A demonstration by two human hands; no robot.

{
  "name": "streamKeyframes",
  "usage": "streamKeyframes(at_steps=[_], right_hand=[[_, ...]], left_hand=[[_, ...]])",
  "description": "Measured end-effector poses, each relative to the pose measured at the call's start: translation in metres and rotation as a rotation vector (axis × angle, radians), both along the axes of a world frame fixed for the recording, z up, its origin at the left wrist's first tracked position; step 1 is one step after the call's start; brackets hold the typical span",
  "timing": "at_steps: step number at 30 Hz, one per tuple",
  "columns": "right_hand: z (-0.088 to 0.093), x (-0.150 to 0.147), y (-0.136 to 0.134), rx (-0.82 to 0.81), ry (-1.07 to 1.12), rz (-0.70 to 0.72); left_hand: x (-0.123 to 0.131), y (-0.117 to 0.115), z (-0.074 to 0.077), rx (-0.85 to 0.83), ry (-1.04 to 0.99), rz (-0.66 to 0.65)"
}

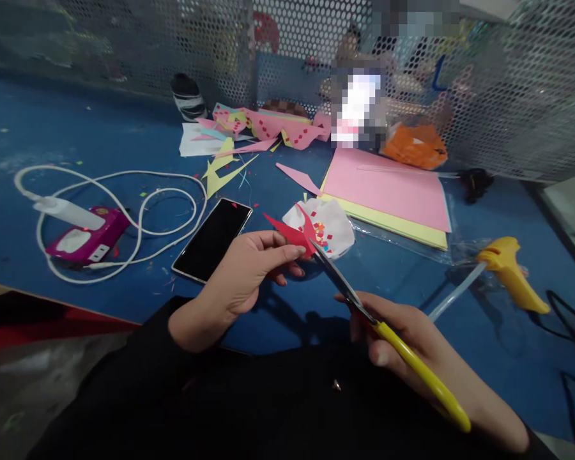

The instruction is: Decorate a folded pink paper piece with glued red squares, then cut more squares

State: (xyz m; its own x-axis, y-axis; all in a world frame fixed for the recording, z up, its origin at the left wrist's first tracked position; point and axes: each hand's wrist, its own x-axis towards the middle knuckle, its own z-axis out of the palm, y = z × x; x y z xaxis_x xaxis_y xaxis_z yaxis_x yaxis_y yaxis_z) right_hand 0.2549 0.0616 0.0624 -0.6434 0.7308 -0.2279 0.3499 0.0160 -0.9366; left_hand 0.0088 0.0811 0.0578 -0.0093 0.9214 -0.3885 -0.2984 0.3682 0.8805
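Note:
Between the thumb and fingers of my left hand [256, 265] is a piece of red paper [292, 234] with pointed ends. My right hand [395, 326] holds scissors [402, 351] with yellow handles. Their blade tips touch the right edge of the red paper. Behind the paper lies a white round sheet [341, 231] with small red, orange and blue bits on it. A black-screened phone [213, 239] rests left of my left hand.
Pink and yellow sheets [388, 188], an orange crumpled item [416, 145] and a yellow glue gun [512, 271] are at the right. Pink cut paper [263, 124] stands behind. A purple power adapter [108, 231] with a looped white cable [148, 171] sits at the left.

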Motion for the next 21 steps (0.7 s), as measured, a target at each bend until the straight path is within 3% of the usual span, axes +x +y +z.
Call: streamKeyframes(at_steps=[15, 21], right_hand=[[0.004, -0.005, -0.002, 0.011, -0.049, 0.0], [-0.006, -0.002, -0.003, 0.0, -0.037, 0.013]], left_hand=[[0.0, -0.004, 0.0, 0.048, 0.062, -0.04], [0.001, -0.005, -0.001, 0.06, 0.068, -0.057]])
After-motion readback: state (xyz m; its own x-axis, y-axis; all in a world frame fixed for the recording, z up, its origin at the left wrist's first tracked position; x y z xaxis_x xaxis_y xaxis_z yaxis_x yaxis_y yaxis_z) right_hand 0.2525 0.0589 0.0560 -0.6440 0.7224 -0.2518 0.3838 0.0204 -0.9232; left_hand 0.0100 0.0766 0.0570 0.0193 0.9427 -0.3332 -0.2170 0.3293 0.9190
